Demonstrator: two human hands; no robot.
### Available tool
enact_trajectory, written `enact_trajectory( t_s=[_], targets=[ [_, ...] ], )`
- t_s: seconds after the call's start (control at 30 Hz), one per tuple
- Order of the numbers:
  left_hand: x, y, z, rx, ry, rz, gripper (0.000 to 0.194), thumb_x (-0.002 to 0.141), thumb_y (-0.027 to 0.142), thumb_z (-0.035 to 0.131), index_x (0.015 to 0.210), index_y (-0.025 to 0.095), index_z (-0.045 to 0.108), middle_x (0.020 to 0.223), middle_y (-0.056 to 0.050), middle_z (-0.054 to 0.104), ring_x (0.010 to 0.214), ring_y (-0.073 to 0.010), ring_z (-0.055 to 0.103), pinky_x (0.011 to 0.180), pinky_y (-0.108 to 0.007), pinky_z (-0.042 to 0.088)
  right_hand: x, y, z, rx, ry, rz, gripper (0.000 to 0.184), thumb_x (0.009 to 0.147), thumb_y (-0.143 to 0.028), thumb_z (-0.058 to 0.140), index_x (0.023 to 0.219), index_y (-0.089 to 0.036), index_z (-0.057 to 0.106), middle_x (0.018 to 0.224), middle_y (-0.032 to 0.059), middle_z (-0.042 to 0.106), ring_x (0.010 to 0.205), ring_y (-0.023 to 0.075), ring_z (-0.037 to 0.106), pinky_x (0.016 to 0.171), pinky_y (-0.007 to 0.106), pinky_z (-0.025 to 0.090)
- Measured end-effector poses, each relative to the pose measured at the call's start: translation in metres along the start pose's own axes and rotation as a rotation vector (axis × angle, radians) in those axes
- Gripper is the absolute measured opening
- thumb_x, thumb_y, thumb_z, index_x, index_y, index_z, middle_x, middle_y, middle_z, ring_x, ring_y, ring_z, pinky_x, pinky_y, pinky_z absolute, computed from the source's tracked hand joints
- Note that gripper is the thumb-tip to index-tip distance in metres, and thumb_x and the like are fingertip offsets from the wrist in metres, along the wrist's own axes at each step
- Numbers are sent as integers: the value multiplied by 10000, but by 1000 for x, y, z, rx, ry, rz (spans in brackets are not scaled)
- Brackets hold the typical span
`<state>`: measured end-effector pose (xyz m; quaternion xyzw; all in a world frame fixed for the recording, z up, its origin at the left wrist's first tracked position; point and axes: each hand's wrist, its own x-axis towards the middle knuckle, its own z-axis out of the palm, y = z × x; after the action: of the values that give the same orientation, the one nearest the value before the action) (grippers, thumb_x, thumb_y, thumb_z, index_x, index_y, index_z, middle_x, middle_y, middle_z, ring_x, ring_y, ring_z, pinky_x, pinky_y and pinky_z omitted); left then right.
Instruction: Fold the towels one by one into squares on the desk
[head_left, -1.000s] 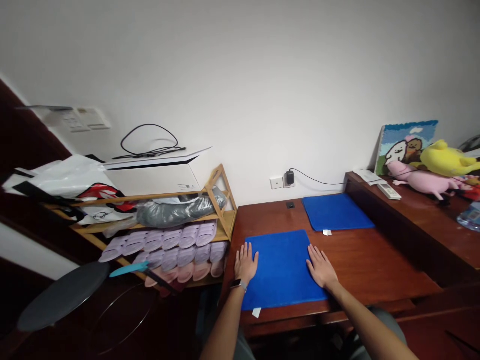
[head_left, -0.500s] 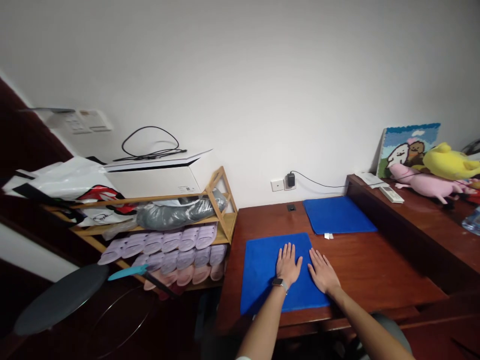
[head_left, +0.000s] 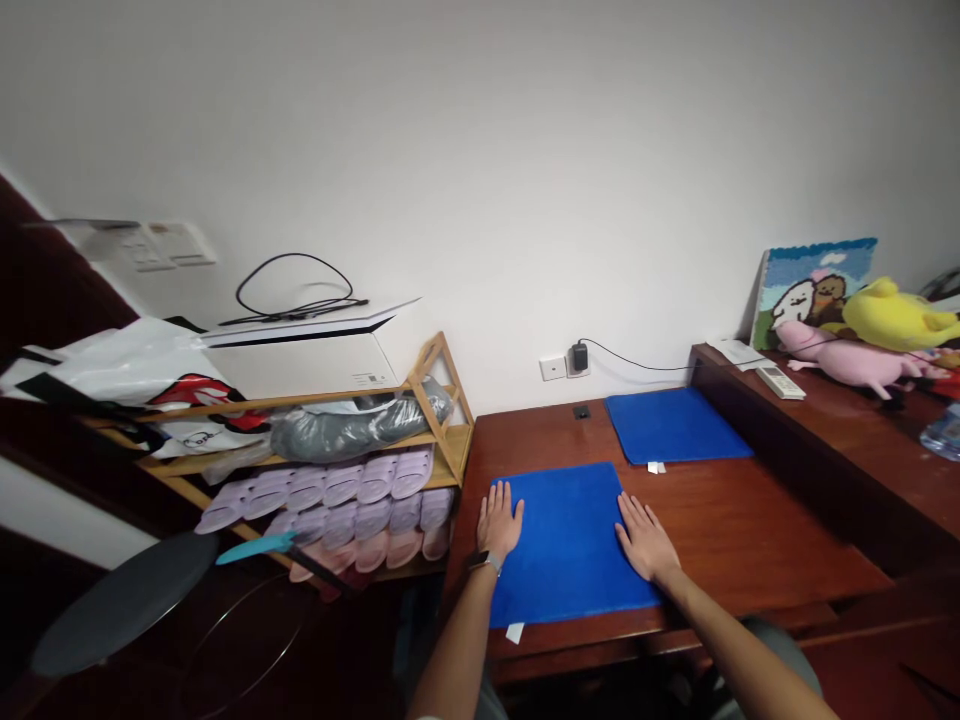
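A blue cloth (head_left: 566, 545) lies flat and spread out on the brown wooden desk (head_left: 739, 530), with a white tag (head_left: 514, 632) sticking out at its near edge. My left hand (head_left: 499, 520) rests palm down on the cloth's left edge, fingers stretched forward. Over the right edge lies my right hand (head_left: 646, 538), also flat, its fingers pointing away and slightly left. Neither hand grips anything. Farther back, a second blue cloth (head_left: 675, 425) lies flat, its small white tags (head_left: 655, 467) at the near edge.
Left of the desk stands a wooden rack (head_left: 450, 440) with several purple slippers (head_left: 341, 480) and a white box (head_left: 300, 365). A raised ledge on the right holds a remote control (head_left: 780, 382), a pink plush toy (head_left: 847, 362) and a yellow plush toy (head_left: 896, 315). A plugged-in black adapter (head_left: 580, 356) is on the wall.
My left hand has moved left across the cloth, from near its middle to its left edge. The white tag at the near edge now shows more. My right hand stays in place.
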<state>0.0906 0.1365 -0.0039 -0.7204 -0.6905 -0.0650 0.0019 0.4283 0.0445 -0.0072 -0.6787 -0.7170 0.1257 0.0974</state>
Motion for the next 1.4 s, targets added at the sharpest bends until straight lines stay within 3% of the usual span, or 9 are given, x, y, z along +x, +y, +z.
enact_trajectory(
  t_s=[0.2, 0.37, 0.47, 0.6, 0.8, 1.0, 1.1, 1.23, 1.4],
  targets=[
    [-5, 23, -2, 11, 25, 68, 662, 1063, 450, 212, 1622, 124, 353, 1687, -126, 346, 1583, -253, 276, 1312, -465, 176, 0, -2, -2, 7, -4, 3, 716, 1058, -500, 167, 1667, -125, 189, 1732, 43, 193, 1609, 192, 133, 1315, 410, 87],
    [-9, 108, 1, -61, 88, 278, 647, 1078, 461, 164, 1642, 182, 311, 1697, -77, 340, 1588, -227, 262, 1307, -457, 217, -1, -4, -6, 4, -8, 10, 711, 1058, -494, 162, 1666, -127, 194, 1732, 40, 195, 1610, 194, 128, 1314, 398, 78],
    [-12, 160, 6, -117, 45, 370, 653, 1077, 487, 157, 1644, 198, 305, 1702, -73, 332, 1589, -230, 260, 1304, -464, 229, -1, -6, -9, 1, -14, 0, 709, 1059, -493, 159, 1662, -124, 213, 1731, 39, 200, 1611, 200, 126, 1314, 400, 69],
    [-16, 187, 16, -150, -21, 402, 669, 1070, 523, 155, 1643, 215, 311, 1708, -70, 324, 1596, -235, 236, 1309, -485, 209, -1, -7, -12, 12, -30, 3, 705, 1059, -497, 170, 1660, -133, 229, 1730, 39, 200, 1612, 200, 119, 1315, 402, 68],
    [-7, 170, 21, -135, -63, 438, 670, 1068, 513, 143, 1657, 218, 267, 1717, -52, 304, 1604, -210, 207, 1315, -459, 189, -1, -6, -12, 35, -12, -3, 705, 1061, -507, 171, 1663, -143, 221, 1729, 36, 201, 1612, 200, 119, 1316, 420, 77],
    [20, 87, 0, -30, -59, 110, 699, 1049, 527, 202, 1642, 174, 317, 1712, -106, 295, 1596, -282, 235, 1301, -508, 189, -1, -5, -12, 59, -12, 2, 719, 1062, -520, 167, 1664, -127, 193, 1734, 35, 176, 1611, 193, 121, 1318, 405, 87],
    [25, 53, -6, -13, -63, 64, 704, 1049, 519, 192, 1648, 164, 294, 1713, -118, 289, 1600, -291, 218, 1299, -524, 175, -1, -5, -12, 59, -7, 3, 719, 1063, -522, 166, 1665, -129, 189, 1734, 32, 179, 1611, 193, 121, 1318, 404, 80],
    [26, 42, -7, -10, -83, 65, 716, 1048, 552, 169, 1656, 189, 273, 1727, -95, 249, 1608, -275, 188, 1304, -509, 161, -1, -5, -11, 53, -10, 7, 711, 1063, -514, 169, 1668, -141, 191, 1735, 30, 181, 1612, 192, 120, 1317, 406, 77],
    [19, 48, -12, -30, -120, 123, 698, 1056, 542, 153, 1647, 199, 299, 1721, -100, 264, 1600, -266, 217, 1296, -515, 184, -1, -2, -6, 42, -5, 3, 709, 1061, -509, 174, 1666, -140, 203, 1733, 39, 194, 1610, 195, 129, 1316, 414, 92]
  ],
)
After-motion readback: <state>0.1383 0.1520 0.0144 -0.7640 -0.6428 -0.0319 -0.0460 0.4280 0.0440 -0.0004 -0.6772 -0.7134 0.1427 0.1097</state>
